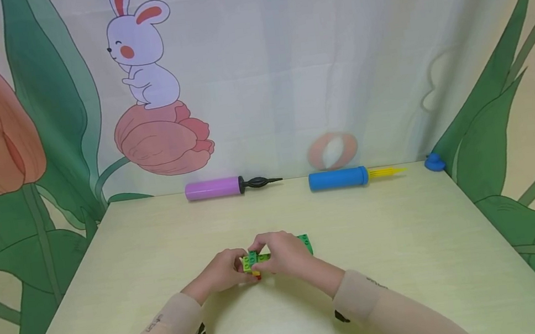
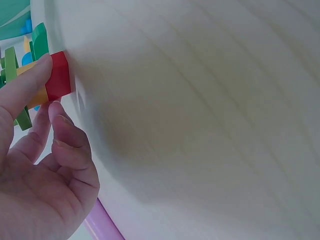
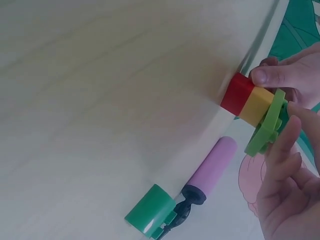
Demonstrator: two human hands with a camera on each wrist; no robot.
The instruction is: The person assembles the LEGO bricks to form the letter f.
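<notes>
Red and yellow plastic bricks (image 3: pixel 246 101), topped by a lime-green plate (image 3: pixel 267 126), are pinched by the left hand (image 1: pixel 223 270) at the blue cylindrical pump's (image 1: pixel 338 179) eight o'clock; the right hand (image 1: pixel 284 253) grips a small green brick (image 1: pixel 253 257) on top. Curved green block (image 3: pixel 151 210): at their three.

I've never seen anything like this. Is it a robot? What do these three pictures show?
No robot here: these are a person's bare hands at a table. One picture looks down from a head camera; the other two come from a camera on each wrist. The left hand holds a stack of toy bricks, red, yellow and light green; the right hand pinches a small green brick at its top. Beside them lies a green block; farther back, a purple pump, a blue pump and a small blue object.
</notes>
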